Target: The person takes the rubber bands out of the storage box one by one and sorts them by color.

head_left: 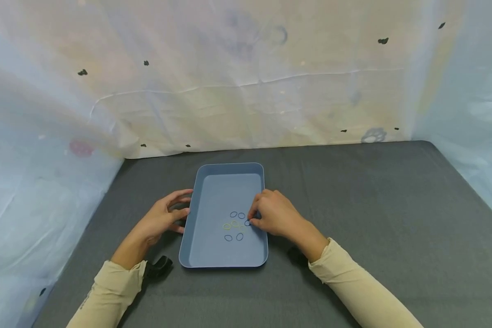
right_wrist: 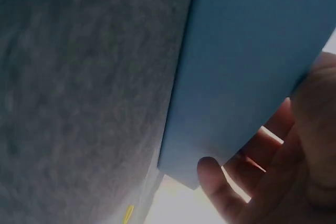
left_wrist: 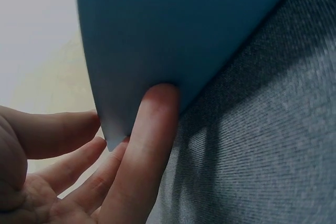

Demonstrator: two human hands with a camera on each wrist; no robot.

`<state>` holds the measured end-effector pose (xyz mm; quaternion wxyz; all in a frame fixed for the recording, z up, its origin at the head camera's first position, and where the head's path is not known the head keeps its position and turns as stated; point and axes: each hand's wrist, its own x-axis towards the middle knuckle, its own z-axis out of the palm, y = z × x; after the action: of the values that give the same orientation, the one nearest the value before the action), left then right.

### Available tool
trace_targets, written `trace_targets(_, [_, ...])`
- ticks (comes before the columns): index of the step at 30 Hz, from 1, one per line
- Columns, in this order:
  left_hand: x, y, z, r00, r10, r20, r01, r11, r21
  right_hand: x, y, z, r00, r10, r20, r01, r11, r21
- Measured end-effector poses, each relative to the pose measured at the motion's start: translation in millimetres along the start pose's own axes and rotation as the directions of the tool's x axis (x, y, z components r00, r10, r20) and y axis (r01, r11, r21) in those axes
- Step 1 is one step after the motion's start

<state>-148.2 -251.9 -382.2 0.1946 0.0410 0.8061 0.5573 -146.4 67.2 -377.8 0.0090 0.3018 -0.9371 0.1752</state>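
A shallow blue tray lies on the grey cloth. Several thin bands, like small rubber bands, are spread on its floor, among them a yellow band and a dark blue band. My right hand reaches over the tray's right wall, thumb and forefinger pinching another dark blue band at the right end of the group. My left hand rests fingertips against the tray's left wall; the left wrist view shows a finger extended along the outer wall.
Grey cloth covers the table around the tray. A pale patterned sheet hangs along the back edge, with bluish sheets at both sides. A black curved object is beside the left cuff.
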Motion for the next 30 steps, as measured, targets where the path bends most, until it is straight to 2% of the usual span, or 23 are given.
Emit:
trace_targets(9, [1.6,5.5,2.6,1.000,0.002,-0.009,-0.002,1.000,0.013,-2.5,-4.1,0.2,0.999,0.041,0.005,-0.041,0.999,-0.027])
trace_targets(30, [1.5,3.8,3.6,1.000,0.030,-0.008,-0.030,0.999,0.038,-4.8,-4.8,-0.1,0.998,0.025,-0.055,-0.028,0.998,-0.051])
